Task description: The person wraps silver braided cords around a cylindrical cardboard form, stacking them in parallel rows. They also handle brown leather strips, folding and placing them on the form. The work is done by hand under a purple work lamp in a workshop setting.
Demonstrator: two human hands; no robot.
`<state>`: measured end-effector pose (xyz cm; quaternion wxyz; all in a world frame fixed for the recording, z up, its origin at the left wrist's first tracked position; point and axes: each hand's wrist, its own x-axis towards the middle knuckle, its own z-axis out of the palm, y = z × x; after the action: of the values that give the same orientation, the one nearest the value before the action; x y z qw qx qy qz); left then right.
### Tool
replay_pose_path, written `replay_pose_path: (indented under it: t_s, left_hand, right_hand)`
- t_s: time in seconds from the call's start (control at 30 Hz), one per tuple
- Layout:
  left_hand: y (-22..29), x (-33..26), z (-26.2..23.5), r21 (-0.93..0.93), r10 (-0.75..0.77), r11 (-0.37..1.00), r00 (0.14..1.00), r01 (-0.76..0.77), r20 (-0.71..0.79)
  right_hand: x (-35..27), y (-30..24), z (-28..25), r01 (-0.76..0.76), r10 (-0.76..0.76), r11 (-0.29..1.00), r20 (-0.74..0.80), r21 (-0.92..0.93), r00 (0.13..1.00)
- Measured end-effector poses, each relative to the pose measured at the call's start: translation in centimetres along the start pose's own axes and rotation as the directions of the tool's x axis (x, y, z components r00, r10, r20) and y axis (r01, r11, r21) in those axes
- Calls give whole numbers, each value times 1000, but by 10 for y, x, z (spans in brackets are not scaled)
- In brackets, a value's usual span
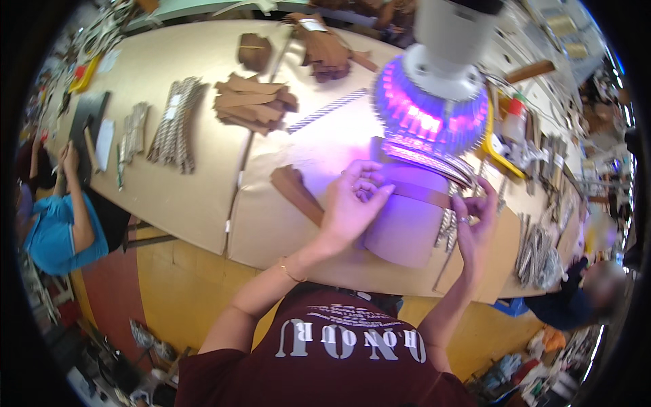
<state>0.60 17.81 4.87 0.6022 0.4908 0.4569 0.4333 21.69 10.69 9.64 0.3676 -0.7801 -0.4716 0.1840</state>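
A brown leather strip (424, 196) is stretched from side to side across a rounded beige board (401, 237) under a glowing lamp (434, 102). My left hand (352, 200) is closed at the strip's left end, thumb and curled fingers together. At the other end, my right hand (476, 211) pinches the strip between thumb and fingers. Just behind the strip, partly hidden by the lamp, lie braided pale cords (441, 163). More brown leather strips (296, 191) lie on the table left of my left hand.
Farther back are a pile of brown leather pieces (254, 103), a leather bundle (322, 51) and a striped cord (329, 110). Braided cord bundles (178, 125) and a hammer (91, 146) lie left. A yellow tray (500, 157) stands right. A co-worker in blue (57, 230) sits at left.
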Motion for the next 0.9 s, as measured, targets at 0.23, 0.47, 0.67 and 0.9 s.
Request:
replay_pose_path:
  t_s: [0.23,0.47,0.67,0.9]
  left_hand:
    - [-11,-14,-84,637,372,760,891,-131,-261]
    - [-26,-24,-139,759,225,651,950,18,-215]
    - [-29,-30,-147,592,277,806,889,-8,-364]
    - [-6,-41,-126,-194,-87,980,962,37,-259]
  right_hand:
    - [-29,-23,10,173,-254,954,-355,-246,900]
    - [-64,-105,111,418,-408,906,415,73,813]
    - [-63,-99,192,322,-207,926,447,-197,870]
    - [-55,-94,151,122,-177,976,330,180,927]
